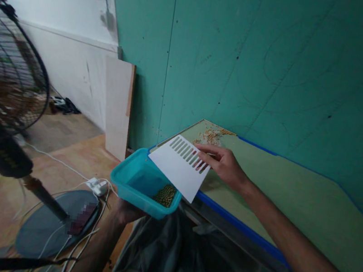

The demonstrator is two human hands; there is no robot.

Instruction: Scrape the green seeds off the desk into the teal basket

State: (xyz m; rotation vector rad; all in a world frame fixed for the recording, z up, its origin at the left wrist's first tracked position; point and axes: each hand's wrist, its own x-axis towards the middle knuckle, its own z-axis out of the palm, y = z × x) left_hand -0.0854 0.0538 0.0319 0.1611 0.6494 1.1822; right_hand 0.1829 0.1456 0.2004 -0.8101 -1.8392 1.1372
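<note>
At the desk [296, 195] edge, the right hand [225, 163] is pinching a white slotted card [180, 165] with its fingers [205, 151], tilting it over a teal tray [135, 184] of green beans [165, 195]. Underneath, the left hand [126, 212] is gripping that tray, just beside the desk.

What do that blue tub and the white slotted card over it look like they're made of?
The blue tub looks like moulded plastic: even turquoise colour, rounded rim, a soft sheen. The left hand holds it from below. The white slotted card, held by the right hand, is probably thin rigid plastic, matte and flat with cleanly cut slots, though stiff card can't be ruled out.
</note>
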